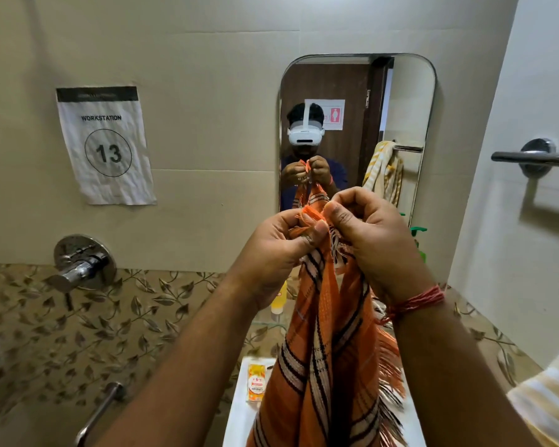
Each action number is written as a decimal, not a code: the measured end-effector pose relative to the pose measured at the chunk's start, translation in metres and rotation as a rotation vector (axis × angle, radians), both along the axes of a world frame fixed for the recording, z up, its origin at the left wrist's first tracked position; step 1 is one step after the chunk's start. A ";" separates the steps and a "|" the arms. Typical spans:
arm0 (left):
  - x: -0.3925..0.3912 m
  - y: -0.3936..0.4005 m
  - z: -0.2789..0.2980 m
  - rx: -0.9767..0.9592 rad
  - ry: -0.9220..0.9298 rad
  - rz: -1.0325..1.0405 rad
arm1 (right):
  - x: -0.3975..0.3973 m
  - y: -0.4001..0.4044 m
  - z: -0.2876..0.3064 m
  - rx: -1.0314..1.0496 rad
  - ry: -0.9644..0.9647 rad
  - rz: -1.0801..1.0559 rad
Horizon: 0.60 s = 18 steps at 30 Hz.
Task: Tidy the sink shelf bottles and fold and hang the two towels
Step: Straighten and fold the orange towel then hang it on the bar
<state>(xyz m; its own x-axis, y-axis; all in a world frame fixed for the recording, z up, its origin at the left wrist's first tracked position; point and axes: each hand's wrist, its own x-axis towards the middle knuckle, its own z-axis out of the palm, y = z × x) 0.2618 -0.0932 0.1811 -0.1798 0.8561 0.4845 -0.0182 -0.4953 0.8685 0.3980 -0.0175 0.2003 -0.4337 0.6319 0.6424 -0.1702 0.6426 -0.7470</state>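
Note:
An orange towel with black and white stripes and a fringe hangs from both my hands in front of the mirror. My left hand pinches its top edge between thumb and fingers. Touching it on the right, my right hand grips the same edge. A yellow-and-white striped towel shows at the lower right edge. A yellow bottle lies on the glass shelf, partly behind my left arm. A green bottle peeks out behind my right hand.
A chrome towel bar is fixed to the right wall. The white sink below holds an orange soap box. A tap valve and a chrome handle are on the left wall. A mirror hangs ahead.

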 end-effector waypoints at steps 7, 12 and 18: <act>0.005 0.003 -0.010 0.024 -0.091 -0.014 | -0.006 -0.001 -0.001 0.041 -0.020 0.043; 0.003 0.005 -0.011 0.042 -0.033 0.090 | -0.006 -0.001 -0.001 -0.046 0.003 0.077; -0.004 0.005 -0.005 0.046 0.007 0.171 | -0.001 -0.001 -0.004 -0.102 -0.037 0.185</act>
